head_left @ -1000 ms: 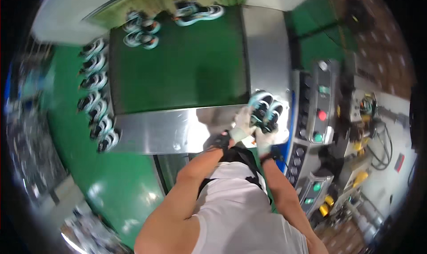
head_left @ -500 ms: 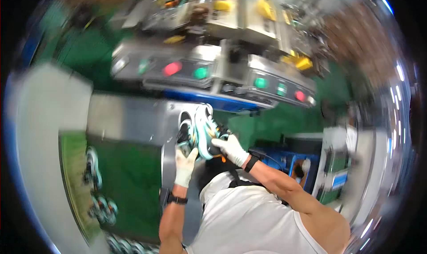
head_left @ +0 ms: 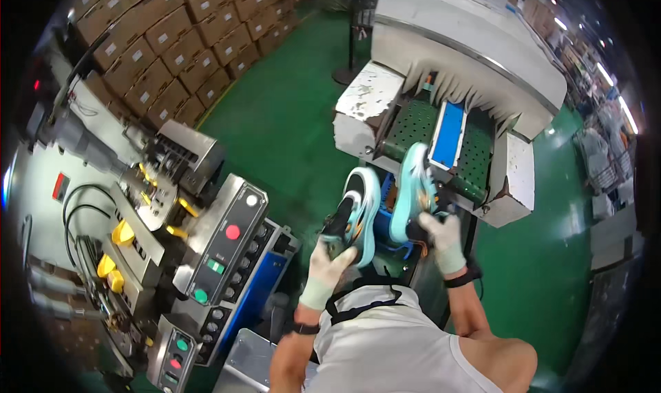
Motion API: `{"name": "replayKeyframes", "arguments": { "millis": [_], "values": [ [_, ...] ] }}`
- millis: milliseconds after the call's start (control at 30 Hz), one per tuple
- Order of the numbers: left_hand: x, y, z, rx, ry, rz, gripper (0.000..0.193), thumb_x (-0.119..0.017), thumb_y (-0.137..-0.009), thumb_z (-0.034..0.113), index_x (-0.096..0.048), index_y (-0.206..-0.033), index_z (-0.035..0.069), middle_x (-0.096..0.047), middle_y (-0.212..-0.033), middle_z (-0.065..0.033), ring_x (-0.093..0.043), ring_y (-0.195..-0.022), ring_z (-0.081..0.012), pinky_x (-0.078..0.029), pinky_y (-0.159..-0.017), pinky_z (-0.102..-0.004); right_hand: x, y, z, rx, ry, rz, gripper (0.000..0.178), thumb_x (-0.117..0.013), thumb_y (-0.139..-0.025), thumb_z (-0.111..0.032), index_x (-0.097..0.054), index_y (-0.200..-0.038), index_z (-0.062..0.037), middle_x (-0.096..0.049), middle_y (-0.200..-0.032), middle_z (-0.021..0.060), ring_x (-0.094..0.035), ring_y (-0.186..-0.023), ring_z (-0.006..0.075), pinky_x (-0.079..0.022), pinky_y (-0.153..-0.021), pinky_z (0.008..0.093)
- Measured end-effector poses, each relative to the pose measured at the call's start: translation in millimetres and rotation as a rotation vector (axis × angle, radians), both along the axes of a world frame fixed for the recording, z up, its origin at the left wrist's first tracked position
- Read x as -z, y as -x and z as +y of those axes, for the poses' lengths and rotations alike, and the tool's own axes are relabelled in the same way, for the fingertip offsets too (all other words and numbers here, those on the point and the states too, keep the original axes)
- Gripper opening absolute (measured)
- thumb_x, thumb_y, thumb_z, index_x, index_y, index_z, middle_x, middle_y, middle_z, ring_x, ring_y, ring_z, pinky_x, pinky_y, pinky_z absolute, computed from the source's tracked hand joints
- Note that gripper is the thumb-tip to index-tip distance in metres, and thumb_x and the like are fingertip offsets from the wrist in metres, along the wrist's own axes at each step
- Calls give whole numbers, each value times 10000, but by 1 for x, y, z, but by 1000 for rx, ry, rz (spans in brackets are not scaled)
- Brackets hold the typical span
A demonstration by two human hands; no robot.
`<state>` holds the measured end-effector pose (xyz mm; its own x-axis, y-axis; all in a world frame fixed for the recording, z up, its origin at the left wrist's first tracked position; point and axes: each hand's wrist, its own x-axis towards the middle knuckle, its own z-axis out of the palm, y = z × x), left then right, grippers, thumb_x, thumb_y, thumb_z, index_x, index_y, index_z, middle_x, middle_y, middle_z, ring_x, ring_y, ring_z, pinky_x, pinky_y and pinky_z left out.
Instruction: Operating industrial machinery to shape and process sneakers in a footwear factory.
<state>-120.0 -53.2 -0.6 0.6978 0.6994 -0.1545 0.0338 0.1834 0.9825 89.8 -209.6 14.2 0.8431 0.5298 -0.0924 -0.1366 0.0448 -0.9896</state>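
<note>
My gloved left hand (head_left: 326, 267) is closed on a sneaker (head_left: 359, 210) with a pale turquoise sole, dark upper and orange details. A matching sneaker (head_left: 412, 193) is gripped at its heel end by my gloved right hand (head_left: 442, 236). Both shoes are held up side by side with a gap between them, toes pointing away from me. Beyond the right shoe lies the perforated green conveyor (head_left: 411, 129) of a large white machine (head_left: 468, 42), with a blue strip (head_left: 449, 135) down its middle. The palm sides of my hands are partly hidden.
On the left stands a machine with a button panel (head_left: 227, 238), yellow parts and cables. Stacked cardboard boxes (head_left: 162, 48) line the far left, past the green floor (head_left: 275, 124). A thin dark stand (head_left: 351, 42) rises behind the conveyor. A grey tray (head_left: 251, 355) is at lower left.
My view has turned right, from the button panels to the white conveyor machine. The two sneakers, close together before, are now apart, one in each hand.
</note>
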Motion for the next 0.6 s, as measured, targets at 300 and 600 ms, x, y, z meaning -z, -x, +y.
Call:
{"name": "replayKeyframes", "arguments": {
  "millis": [300, 600],
  "values": [
    [39, -336, 67, 114, -661, -34, 678, -673, -811, 112, -358, -1383, -72, -442, -1357, -280, -425, -1276, -420, -344, -1091, -415, 22, -255, 1, 437, 994, -510, 820, -700, -776, -261, -310, -1420, 63, -503, -1311, 303, -542, -1160, 438, -448, -992, 432],
    [49, -331, 93, 82, -816, -84, 710, -673, -854, 224, -334, -1427, -21, -421, -1402, -269, -447, -1292, -388, -361, -1094, -396, -84, -191, 77, 303, -52, -680, 679, -584, -951, -352, -352, -1406, 96, -395, -1444, 261, -448, -1317, 347, -293, -1143, 407]
  ]
}}
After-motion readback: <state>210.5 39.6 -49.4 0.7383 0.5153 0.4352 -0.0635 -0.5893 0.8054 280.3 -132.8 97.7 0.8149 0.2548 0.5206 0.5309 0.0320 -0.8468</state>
